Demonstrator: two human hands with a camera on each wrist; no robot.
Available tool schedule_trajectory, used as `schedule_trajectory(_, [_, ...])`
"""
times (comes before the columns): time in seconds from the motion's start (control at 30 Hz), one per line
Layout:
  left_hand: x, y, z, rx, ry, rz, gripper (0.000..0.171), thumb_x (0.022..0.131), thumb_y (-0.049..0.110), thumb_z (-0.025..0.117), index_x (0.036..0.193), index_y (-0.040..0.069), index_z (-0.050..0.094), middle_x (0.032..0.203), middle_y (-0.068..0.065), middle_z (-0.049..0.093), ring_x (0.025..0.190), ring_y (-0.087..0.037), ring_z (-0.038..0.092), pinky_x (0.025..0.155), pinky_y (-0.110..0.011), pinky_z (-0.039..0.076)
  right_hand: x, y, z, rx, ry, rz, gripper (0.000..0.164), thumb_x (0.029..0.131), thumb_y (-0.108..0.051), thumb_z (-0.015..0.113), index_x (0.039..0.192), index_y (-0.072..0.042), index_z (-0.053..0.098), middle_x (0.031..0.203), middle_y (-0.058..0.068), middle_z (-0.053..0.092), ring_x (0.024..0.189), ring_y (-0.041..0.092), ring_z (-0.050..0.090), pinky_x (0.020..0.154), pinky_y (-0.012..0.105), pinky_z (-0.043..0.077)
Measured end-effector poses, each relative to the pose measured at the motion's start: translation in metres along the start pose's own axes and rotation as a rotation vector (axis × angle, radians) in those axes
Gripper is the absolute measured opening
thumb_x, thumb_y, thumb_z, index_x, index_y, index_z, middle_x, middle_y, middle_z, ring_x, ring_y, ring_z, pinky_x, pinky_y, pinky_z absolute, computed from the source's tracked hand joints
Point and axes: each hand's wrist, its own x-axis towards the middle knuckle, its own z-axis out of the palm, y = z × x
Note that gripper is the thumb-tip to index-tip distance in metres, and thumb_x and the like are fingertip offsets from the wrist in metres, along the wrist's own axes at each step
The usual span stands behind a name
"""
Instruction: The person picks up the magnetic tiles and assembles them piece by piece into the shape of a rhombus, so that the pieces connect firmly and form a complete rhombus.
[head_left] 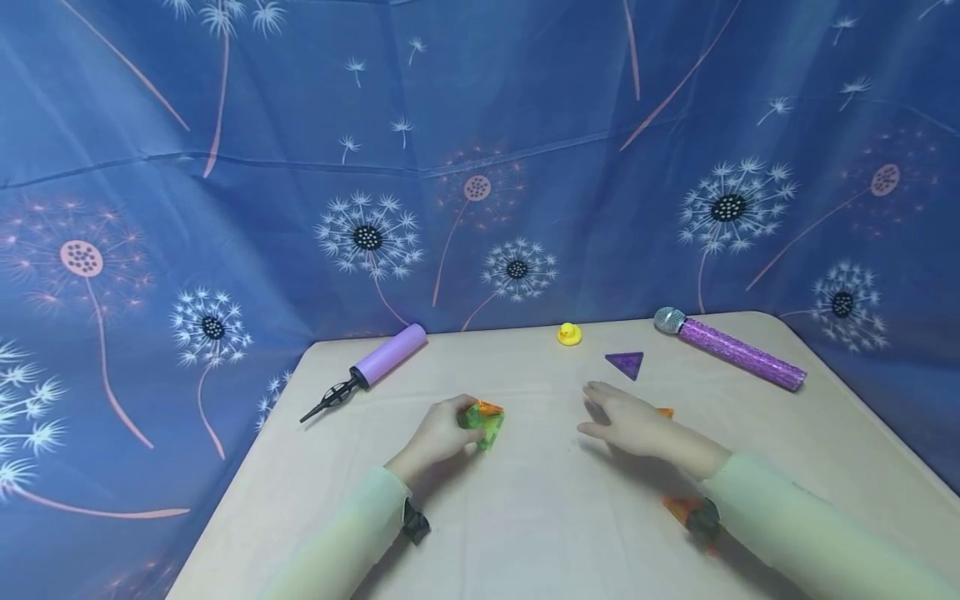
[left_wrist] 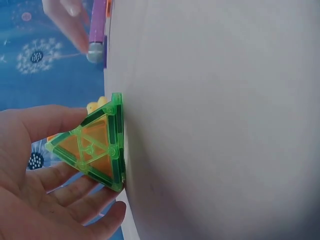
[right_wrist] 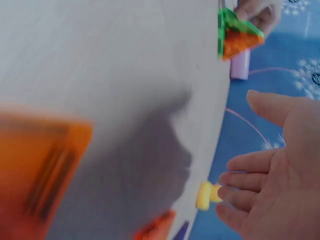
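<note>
My left hand (head_left: 438, 435) holds a small pyramid-like shape of green and orange translucent magnetic tiles (head_left: 489, 427) between thumb and fingers, low at the tabletop. In the left wrist view, a green triangle tile (left_wrist: 113, 151) faces the camera, with orange showing through it. My right hand (head_left: 630, 419) is over the table to the right, its fingers extended and nothing in its palm. Beneath that arm, an orange tile (head_left: 667, 412) peeks out, partly hidden. Closer to me lies another orange tile (head_left: 681, 508), half covered by the wrist camera.
A purple triangle tile (head_left: 627, 364) lies beyond my right hand. Along the far edge sit a yellow rubber duck (head_left: 569, 335) and a glittery purple microphone (head_left: 742, 353). A purple hand pump (head_left: 390, 354) lies at the back left. Behind the table (head_left: 525, 525) hangs a blue dandelion-print cloth (head_left: 585, 208).
</note>
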Motion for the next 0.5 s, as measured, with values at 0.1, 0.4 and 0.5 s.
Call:
schedule_trajectory(0.1, [-0.002, -0.003, -0.004, -0.014, 0.002, 0.005, 0.045, 0.082, 0.014, 0.083, 0.124, 0.003, 0.068, 0.116, -0.011, 0.07, 0.107, -0.029, 0.065, 0.097, -0.049, 0.051, -0.012, 0.01, -0.009, -0.025, 0.015, 0.041, 0.074, 0.101, -0.04, 0.062, 0.145, 0.017, 0.042, 0.151, 0.036, 0.038, 0.141, 0.052, 0.034, 0.114, 0.063, 0.028])
schedule_trajectory(0.4, [-0.004, -0.003, -0.007, -0.021, -0.003, -0.019, 0.048, 0.083, 0.013, 0.081, 0.127, 0.002, 0.066, 0.119, -0.013, 0.069, 0.11, -0.029, 0.064, 0.1, -0.049, 0.049, -0.049, 0.041, -0.015, -0.047, 0.022, 0.146, 0.081, 0.098, -0.046, 0.065, 0.143, 0.018, 0.043, 0.149, 0.039, 0.038, 0.136, 0.056, 0.037, 0.109, 0.067, 0.032])
schedule_trajectory(0.5, [-0.004, -0.003, -0.008, -0.02, 0.0, -0.028, 0.048, 0.083, 0.014, 0.081, 0.127, 0.002, 0.066, 0.12, -0.013, 0.069, 0.11, -0.029, 0.064, 0.1, -0.049, 0.049, -0.053, 0.042, -0.013, -0.036, -0.015, 0.173, 0.085, 0.098, -0.047, 0.065, 0.144, 0.02, 0.039, 0.148, 0.041, 0.037, 0.136, 0.057, 0.037, 0.109, 0.067, 0.032])
